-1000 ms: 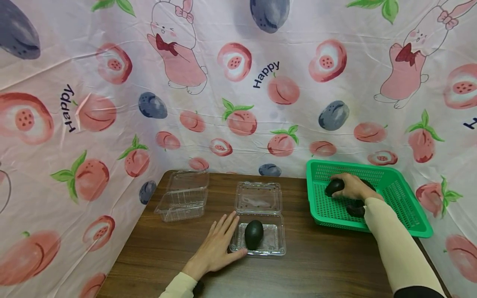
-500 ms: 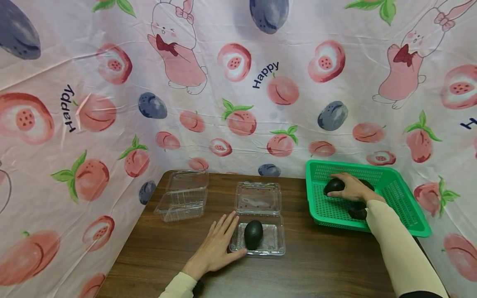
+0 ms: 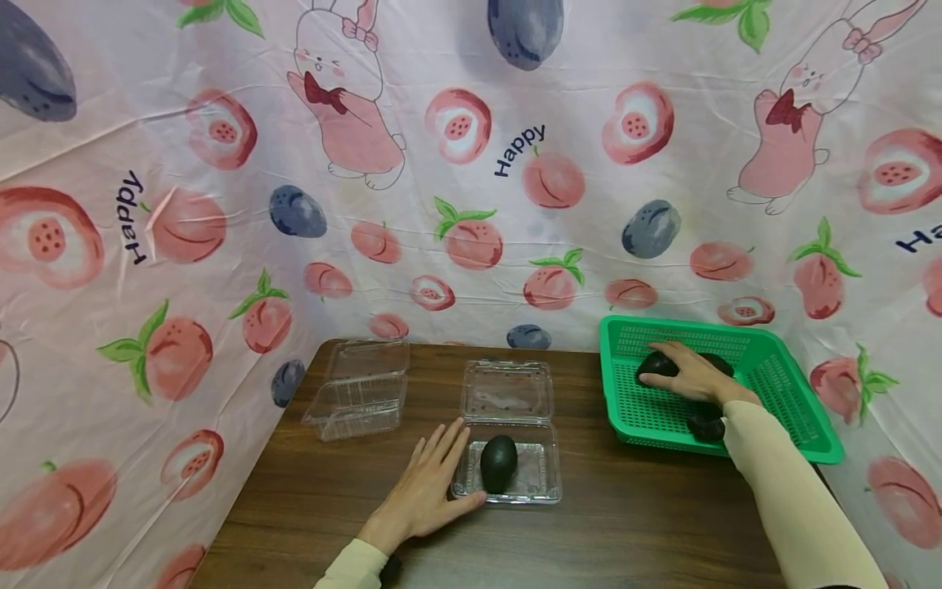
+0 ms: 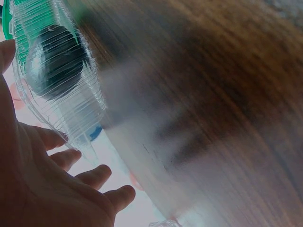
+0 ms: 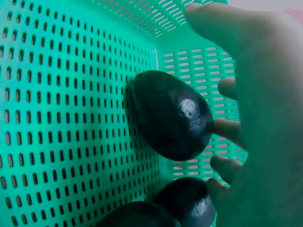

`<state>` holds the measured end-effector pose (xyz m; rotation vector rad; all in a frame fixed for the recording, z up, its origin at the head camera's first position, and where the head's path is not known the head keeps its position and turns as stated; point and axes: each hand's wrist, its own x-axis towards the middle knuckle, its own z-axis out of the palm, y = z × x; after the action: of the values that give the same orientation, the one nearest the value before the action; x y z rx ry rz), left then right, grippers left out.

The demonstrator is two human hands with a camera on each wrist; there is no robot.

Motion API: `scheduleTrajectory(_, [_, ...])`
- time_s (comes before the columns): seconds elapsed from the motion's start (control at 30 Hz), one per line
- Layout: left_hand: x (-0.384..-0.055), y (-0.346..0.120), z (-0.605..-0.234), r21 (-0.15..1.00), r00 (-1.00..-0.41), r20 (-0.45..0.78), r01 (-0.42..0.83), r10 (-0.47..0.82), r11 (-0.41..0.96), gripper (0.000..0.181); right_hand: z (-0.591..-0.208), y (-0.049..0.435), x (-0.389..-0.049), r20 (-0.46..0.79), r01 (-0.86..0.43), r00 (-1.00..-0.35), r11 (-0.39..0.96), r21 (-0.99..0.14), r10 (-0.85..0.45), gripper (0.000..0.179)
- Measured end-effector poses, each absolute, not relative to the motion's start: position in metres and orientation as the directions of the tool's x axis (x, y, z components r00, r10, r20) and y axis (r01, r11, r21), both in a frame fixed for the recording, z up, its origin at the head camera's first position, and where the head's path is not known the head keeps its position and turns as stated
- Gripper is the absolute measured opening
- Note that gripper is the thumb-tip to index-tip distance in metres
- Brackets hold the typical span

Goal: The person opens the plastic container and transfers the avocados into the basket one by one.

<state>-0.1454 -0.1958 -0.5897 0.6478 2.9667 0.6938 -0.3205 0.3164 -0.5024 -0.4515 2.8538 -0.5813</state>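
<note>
A dark avocado (image 3: 499, 464) lies in the base of an open clear plastic clamshell box (image 3: 545, 494). My left hand (image 3: 423, 483) rests beside that box, fingers spread, with the thumb and forefinger at its left side and front corner. In the left wrist view the avocado (image 4: 56, 64) shows through the ribbed wall. My right hand (image 3: 692, 372) reaches into a green plastic basket (image 3: 798, 401) over another avocado (image 3: 655, 368). In the right wrist view the fingers are at one end of this avocado (image 5: 173, 116), while the thumb stands apart from it.
A second open clear clamshell box (image 3: 361, 405) stands at the back left of the wooden table (image 3: 589, 540). More avocados (image 3: 708, 427) lie in the basket under and beside my right hand. A fruit-print cloth (image 3: 471, 204) hangs close behind the table.
The head view has turned slightly to the right. My right wrist has shifted a little to the right and its fingers look straighter over the avocado. The left hand has stayed in place.
</note>
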Motion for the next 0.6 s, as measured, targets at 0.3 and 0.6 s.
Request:
scheduleTrajectory(0.3, [-0.145, -0.195, -0.589, 0.432, -0.912, 0.070, 0.392, 0.403, 0.812, 0.109, -0.500, 0.316, -0.315, -0.136, -0.235, -0.939, 0.876, -0.421, -0.317, 0.094])
scheduleTrajectory(0.6, [-0.146, -0.196, -0.590, 0.434, -0.911, 0.075, 0.396, 0.405, 0.810, 0.110, -0.493, 0.317, -0.309, -0.128, -0.235, -0.942, 0.882, -0.409, -0.311, 0.094])
